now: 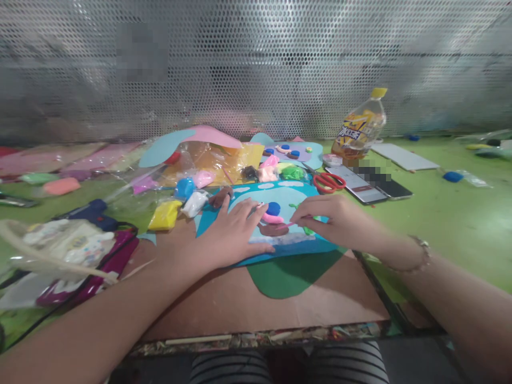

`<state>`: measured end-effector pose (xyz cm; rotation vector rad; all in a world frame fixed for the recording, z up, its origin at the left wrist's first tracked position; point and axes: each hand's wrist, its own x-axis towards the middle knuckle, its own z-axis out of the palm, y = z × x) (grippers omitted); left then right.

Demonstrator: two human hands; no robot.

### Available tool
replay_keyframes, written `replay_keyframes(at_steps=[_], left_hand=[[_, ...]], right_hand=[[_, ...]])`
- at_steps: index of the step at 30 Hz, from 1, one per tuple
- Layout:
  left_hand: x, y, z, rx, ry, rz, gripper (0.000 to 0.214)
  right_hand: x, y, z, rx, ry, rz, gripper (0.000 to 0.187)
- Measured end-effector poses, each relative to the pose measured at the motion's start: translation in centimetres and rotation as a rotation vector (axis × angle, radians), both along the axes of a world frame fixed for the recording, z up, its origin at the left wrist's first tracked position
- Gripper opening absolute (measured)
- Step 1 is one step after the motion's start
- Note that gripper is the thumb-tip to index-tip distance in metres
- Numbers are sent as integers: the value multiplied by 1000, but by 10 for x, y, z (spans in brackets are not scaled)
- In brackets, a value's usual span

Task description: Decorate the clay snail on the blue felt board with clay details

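A blue foam sheet (312, 246) with a clay picture lies in front of me. On it are a pink clay shape (272, 218), a dark blue clay disc (273, 208) and a brown clay piece (272, 230). My left hand (236, 229) rests flat on the sheet's left side, fingers spread. Pinched in my right hand (326, 216) is a thin pink stick (287, 225); its tip meets the brown piece. Under the sheet a green foam piece (296, 274) sticks out towards me.
Bagged clay lumps, among them a yellow one (164, 215), sit left of the sheet. Red-handled scissors (328, 182), phones (358, 184) and a drink bottle (360, 128) stand or lie behind my right hand. A purple bag (124, 245) is at left. A perforated metal panel (256, 64) closes the back.
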<state>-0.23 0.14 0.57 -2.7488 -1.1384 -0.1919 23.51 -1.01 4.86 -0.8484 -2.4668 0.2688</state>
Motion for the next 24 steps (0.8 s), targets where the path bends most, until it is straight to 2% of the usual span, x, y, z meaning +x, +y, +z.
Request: replay_keyframes(at_steps=[6,24], left_hand=[[0,1,-3,16,-24,-10,80],[-1,1,-3,19,1,-8,81]], right_hand=[[-17,-3,-10,-62,63,1,15],[-17,-2,-10,-45,47,21,17]])
